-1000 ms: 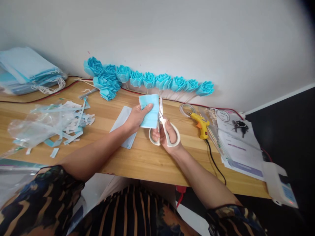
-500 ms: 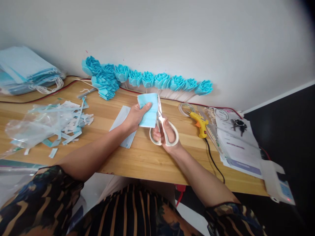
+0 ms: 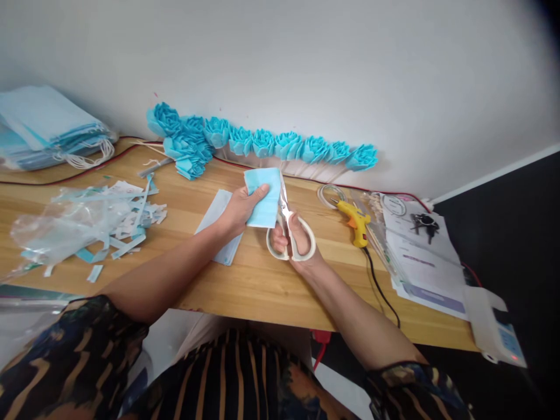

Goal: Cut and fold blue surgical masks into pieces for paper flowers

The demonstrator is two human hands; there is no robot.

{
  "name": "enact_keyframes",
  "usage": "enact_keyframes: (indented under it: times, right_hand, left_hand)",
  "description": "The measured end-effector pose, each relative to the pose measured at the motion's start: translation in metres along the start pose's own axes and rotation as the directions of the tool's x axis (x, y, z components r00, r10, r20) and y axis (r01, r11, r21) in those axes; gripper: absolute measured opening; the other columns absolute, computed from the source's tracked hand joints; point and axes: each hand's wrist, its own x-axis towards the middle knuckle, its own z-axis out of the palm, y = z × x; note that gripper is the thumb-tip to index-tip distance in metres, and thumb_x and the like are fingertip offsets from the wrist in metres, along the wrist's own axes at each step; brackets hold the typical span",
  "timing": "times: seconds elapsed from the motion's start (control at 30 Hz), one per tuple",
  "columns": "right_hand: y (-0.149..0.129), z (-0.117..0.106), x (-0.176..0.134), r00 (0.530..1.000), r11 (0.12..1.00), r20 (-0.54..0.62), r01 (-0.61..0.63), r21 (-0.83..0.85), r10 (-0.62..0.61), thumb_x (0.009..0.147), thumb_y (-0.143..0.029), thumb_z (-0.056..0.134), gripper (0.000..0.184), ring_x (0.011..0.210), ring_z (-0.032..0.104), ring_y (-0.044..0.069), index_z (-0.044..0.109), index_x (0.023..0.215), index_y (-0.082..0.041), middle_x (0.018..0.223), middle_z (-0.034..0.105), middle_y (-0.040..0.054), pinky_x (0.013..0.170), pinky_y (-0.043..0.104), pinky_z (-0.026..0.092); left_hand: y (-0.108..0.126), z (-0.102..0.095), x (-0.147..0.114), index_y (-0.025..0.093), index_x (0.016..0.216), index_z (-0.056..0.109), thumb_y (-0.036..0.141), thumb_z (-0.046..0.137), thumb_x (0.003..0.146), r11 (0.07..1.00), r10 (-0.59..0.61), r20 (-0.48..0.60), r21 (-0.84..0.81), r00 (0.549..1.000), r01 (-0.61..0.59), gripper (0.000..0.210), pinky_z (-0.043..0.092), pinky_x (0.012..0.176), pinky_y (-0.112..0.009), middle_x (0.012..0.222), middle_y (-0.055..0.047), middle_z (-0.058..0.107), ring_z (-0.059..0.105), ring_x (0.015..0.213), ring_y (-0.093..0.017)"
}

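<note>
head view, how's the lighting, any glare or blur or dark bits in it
Head view: soft light, with only faint shadows around the blue flowers; head view: pale glints on the clear plastic bag; head view: scissors and folded blue sheet fairly clear, small print on the papers too soft to read; head view: top right corner falls to black.
</note>
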Motion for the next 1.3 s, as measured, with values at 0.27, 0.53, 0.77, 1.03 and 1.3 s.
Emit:
enact_keyframes:
  times: [0.27,0.53,0.77,1.03,1.3]
  right_hand:
    - [-0.001,0.0026,-0.001,0.998,1.0,0.055,-0.013,0.01,0.013,0.077,-0.063,0.071,0.049,0.047,0.04,0.006,0.057,0.099,-0.022,0.063,0.053,-0.0061,0.04,0.018,0.036]
    - [-0.005,0.0068,-0.0006,0.996,1.0,0.092,-0.021,-0.001,0.021,0.079,-0.068,0.066,0.049,0.053,0.043,0.009,0.057,0.093,-0.022,0.067,0.054,-0.0032,0.046,0.023,0.042]
    - [-0.004,0.0024,-0.0008,0.998,0.999,0.069,-0.012,-0.032,0.014,0.079,-0.068,0.065,0.049,0.052,0.044,0.01,0.057,0.092,-0.022,0.065,0.053,-0.0032,0.047,0.023,0.042]
    - [-0.0061,0.0046,-0.0019,0.995,0.999,0.084,-0.042,-0.033,0.045,0.078,-0.069,0.065,0.054,0.051,0.043,0.011,0.055,0.108,-0.025,0.066,0.054,-0.0044,0.045,0.024,0.039]
    - [-0.0064,0.0054,-0.0031,0.991,0.998,0.114,-0.066,-0.013,0.067,0.079,-0.066,0.066,0.055,0.05,0.044,0.011,0.052,0.113,-0.026,0.067,0.056,-0.0046,0.045,0.024,0.038]
  left_hand:
    - [0.0013,-0.001,0.0004,0.014,0.08,0.064,0.045,0.086,0.064,0.998,0.054,0.021,-0.017,0.998,-0.053,0.042,0.05,0.052,-0.021,0.063,0.002,0.066,0.058,0.051,-0.009]
    - [0.0018,0.0008,-0.0013,0.013,0.078,0.064,0.042,0.084,0.068,0.999,0.051,0.018,0.01,0.999,-0.051,0.037,0.049,0.05,-0.021,0.062,0.001,0.066,0.058,0.049,-0.009]
    - [0.001,0.0007,-0.0008,0.014,0.076,0.064,0.042,0.084,0.069,0.999,0.02,-0.001,0.029,1.0,-0.02,0.035,0.049,0.052,-0.022,0.061,0.0,0.066,0.058,0.049,-0.01]
    - [0.0014,-0.0003,0.0025,0.014,0.078,0.065,0.039,0.084,0.069,0.999,0.036,-0.021,-0.04,0.999,-0.036,0.033,0.05,0.053,-0.022,0.064,0.0,0.068,0.059,0.051,-0.011]
    - [0.0028,0.0004,0.0033,0.014,0.077,0.066,0.034,0.08,0.075,0.997,0.054,-0.053,-0.055,0.997,-0.057,0.024,0.051,0.055,-0.02,0.064,0.001,0.068,0.06,0.052,-0.009]
